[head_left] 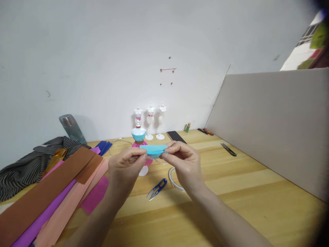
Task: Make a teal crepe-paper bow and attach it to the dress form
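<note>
Light-blue strip [153, 150], creased lengthwise, is held level above a wooden table [231, 206] at the centre of an imagined clock face. At its nine o'clock end, the person's left hand [127, 164] pinches it between thumb and fingers; at its three o'clock end, the right hand [187, 161] does the same.

Nearest, at eight o'clock, lie overlapping flat pieces: a long brown strip [48, 190] on top, with a purple strip [43, 214], salmon strips [64, 212] and a magenta sheet [96, 195] beside or beneath it. At six o'clock rest blue-handled snips [156, 189], blades towards seven. Between four and five, a white ring [176, 185] is partly hidden by the right hand.

Further off, at nine o'clock, is a rumpled striped cloth [15, 171]; at three, dark-handled snips [229, 150]. Between ten and eleven, a small dress form [139, 134] wears a light-blue top and pink skirt, just behind the strip. At two lies a dark, phone-like slab [176, 136]. Farthest, around twelve, three white dress forms [150, 118] stand before a pale wall [102, 68].
</note>
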Available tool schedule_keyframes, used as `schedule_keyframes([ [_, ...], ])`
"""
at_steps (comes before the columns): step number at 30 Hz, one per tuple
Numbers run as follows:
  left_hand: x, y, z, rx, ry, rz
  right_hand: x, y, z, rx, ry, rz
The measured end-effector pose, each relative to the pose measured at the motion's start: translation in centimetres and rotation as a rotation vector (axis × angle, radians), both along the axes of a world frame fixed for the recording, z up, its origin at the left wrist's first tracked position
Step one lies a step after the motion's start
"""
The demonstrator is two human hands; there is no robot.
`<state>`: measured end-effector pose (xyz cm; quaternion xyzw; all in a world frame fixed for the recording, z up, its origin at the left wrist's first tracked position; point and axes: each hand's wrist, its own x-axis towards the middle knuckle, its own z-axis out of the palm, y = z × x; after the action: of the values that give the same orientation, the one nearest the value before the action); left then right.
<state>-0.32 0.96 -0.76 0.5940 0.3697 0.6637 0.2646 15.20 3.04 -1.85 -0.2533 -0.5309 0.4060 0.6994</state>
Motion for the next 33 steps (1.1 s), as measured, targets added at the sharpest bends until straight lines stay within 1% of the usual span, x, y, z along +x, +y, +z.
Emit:
schedule_keyframes([
  [4,0.1,-0.1,-0.1,-0.021,-0.043,-0.033,-0.1,-0.1,0.0,-0.021,0.004,-0.018],
  [7,-0.1,0.1,-0.5,-0.009,-0.021,-0.03,-0.2,0.0,-0.1,-0.045,0.013,-0.024],
  [10,-0.4,0.5,-0.8,0.074,0.093,0.037,-0.2,0.1,-0.1,-0.019,-0.006,-0.02],
  [14,-0.8,0.8,-1.0,0.21,0.263,0.164,-0.1,0.2,0.0,0.083,-0.121,-0.014],
  [19,-1.0,0.7,-0.7,0.314,0.412,0.275,0.0,0.3,-0.3,0.18,-0.25,-0.108],
  [25,-0.5,0.6,-0.3,0.413,0.482,0.345,-0.1,0.3,-0.7,0.255,-0.328,-0.213],
  [29,-0.3,0.6,-0.3,0.408,0.486,0.371,-0.1,0.3,-0.8,0.23,-0.347,-0.229],
  [33,-0.5,0.8,-0.7,0.35,0.447,0.385,-0.2,0.4,-0.9,0.092,-0.288,-0.196],
])
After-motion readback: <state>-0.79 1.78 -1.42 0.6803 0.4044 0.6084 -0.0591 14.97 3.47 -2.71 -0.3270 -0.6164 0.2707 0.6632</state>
